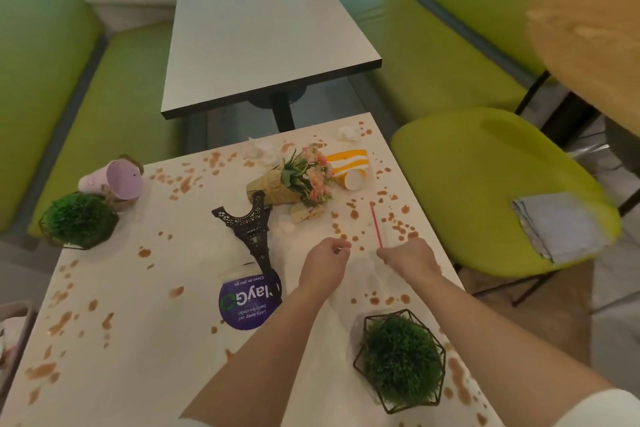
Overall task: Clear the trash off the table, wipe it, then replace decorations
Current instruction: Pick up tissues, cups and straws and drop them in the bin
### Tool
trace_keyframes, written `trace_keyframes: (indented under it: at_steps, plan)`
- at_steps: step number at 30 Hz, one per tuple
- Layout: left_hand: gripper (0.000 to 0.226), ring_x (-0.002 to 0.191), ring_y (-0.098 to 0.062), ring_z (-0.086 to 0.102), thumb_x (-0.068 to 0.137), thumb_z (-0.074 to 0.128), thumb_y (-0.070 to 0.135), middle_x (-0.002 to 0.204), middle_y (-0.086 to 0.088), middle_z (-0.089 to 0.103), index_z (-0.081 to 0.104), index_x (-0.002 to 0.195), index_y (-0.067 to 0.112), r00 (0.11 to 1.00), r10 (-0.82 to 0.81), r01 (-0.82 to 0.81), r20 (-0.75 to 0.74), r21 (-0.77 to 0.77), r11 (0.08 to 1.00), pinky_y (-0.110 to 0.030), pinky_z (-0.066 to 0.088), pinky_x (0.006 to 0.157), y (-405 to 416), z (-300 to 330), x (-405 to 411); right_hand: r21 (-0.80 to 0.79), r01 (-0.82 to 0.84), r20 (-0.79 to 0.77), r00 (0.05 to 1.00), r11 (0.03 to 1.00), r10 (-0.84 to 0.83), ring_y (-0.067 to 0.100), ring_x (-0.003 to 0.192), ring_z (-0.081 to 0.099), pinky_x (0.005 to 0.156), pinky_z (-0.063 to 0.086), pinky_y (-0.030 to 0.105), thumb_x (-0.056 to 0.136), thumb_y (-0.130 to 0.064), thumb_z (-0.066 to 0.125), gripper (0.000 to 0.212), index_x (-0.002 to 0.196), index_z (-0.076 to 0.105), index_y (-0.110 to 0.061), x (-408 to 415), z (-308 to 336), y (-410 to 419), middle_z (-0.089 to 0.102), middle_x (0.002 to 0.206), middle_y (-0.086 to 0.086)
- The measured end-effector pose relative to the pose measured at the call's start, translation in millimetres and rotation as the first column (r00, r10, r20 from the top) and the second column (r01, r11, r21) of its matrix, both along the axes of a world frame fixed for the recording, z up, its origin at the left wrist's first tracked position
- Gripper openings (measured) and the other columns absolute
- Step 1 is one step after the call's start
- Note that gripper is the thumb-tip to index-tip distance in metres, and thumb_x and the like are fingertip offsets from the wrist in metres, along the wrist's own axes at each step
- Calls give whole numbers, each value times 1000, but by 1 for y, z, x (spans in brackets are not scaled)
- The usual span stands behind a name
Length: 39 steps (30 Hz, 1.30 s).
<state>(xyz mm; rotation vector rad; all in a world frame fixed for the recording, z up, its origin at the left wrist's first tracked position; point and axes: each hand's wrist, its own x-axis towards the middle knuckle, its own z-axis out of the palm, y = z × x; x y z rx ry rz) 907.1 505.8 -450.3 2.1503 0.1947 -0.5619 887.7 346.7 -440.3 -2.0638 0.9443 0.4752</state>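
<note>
straw (376,225) – light, thin, rolls | right hand (407,258) pinching its near end | left hand (325,262) curled, hold unclear – pinch low, lift from table (145,322)

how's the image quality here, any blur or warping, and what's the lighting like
Head view: wide-angle warping bends the far table and benches outward; the wooden table at the right edge is smeared and soft, while the Eiffel Tower model and the hands, left hand and right hand, are fairly sharp; light is dim, even and greenish, with soft shadows and a cool bright strip along the top.
</note>
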Motion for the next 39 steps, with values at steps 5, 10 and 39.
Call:
trace_keyframes:
  at_steps: [5,10,39]
  plan:
    - [22,97,-17,63,98,51,39,104,3,71,68,94,27,1000,17,-13,18,-175,984,-39,51,93,-7,12,15,266,-79,151,988,961,40,13,46,37,49,35,23,79,-25,71,20,72,58,-12,3,11,11,41,55,-1]
    - [18,82,-19,68,92,65,32,90,-2,74,71,106,22,990,123,-98,72,-278,955,-43,56,86,-13,28,27,359,-137,197,978,923,69,11,48,39,45,32,19,79,-23,72,20,65,62,-12,10,31,17,47,56,-3]
    - [40,59,-26,72,92,65,34,107,-9,64,57,129,24,930,367,-355,-16,-297,887,-36,60,55,-25,33,70,-465,-510,257,704,724,662,22,106,50,70,44,34,96,-28,58,19,114,61,-23,161,-17,-19,49,124,1]
